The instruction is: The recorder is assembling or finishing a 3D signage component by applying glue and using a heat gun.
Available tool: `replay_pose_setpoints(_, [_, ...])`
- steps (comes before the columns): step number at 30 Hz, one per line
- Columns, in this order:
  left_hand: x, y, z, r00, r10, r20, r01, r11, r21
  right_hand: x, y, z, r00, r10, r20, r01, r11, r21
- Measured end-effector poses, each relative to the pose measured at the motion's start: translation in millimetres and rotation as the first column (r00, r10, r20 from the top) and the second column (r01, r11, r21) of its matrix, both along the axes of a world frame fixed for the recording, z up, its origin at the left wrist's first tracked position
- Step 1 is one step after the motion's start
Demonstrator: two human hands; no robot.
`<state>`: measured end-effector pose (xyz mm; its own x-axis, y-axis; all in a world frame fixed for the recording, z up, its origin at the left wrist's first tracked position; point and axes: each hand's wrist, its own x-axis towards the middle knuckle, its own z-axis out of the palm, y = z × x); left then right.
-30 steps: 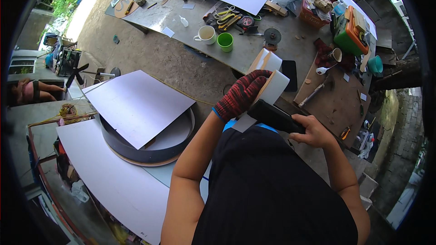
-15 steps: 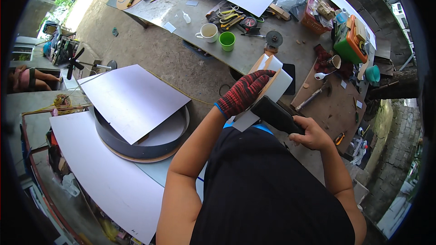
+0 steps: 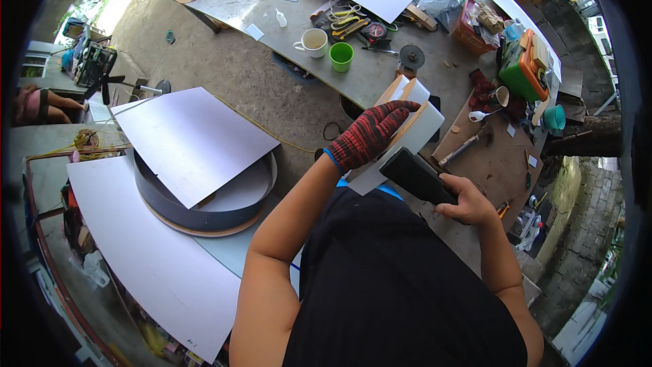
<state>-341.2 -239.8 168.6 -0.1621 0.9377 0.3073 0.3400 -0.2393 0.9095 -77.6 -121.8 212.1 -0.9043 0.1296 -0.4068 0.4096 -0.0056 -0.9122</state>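
Note:
My left hand (image 3: 372, 134), in a red and black knit glove with a blue cuff, is closed over a white piece (image 3: 426, 126) with tan, wood-coloured edges. It holds the piece tilted in front of my body, by the edge of the workbench. My bare right hand (image 3: 467, 202) is wrapped round the near end of a long black block-like tool (image 3: 418, 175). The tool's far end lies close against the lower part of the white piece; whether they touch I cannot tell. The glove hides part of the piece.
On the grey workbench (image 3: 268, 24) stand a white mug (image 3: 313, 43), a green cup (image 3: 341, 58), an angle grinder (image 3: 411, 58) and a hammer (image 3: 465, 149). Crates (image 3: 523, 61) crowd its right side. At left, a white sheet (image 3: 197, 143) lies over a round dark-rimmed form (image 3: 204, 216).
The white piece has turned slightly in my left hand, showing more of its near face. The black tool has shifted a little down and to the right. The whole view has moved slightly.

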Motion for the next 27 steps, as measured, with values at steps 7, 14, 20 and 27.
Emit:
replay_pose_setpoints(7, [2.2,4.4,5.1,0.980,0.008,0.199,0.018,0.991,-0.133,0.8,3.4,6.7,0.997,0.001,0.078,0.004,0.997,-0.071])
replay_pose_setpoints(14, [2.2,4.5,3.9,0.998,0.019,0.065,-0.014,0.997,-0.076,-2.9,5.6,13.6,0.995,-0.003,0.099,0.015,0.993,-0.121])
replay_pose_setpoints(20, [1.2,8.9,0.2,0.990,0.010,0.142,0.002,0.997,-0.080,-4.9,7.3,16.2,0.992,0.002,0.124,0.013,0.993,-0.120])
replay_pose_setpoints(27, [-25.4,12.1,23.4,0.950,0.221,-0.220,-0.199,0.973,0.117,-17.2,4.0,19.0,0.979,0.202,-0.023,-0.192,0.954,0.229])
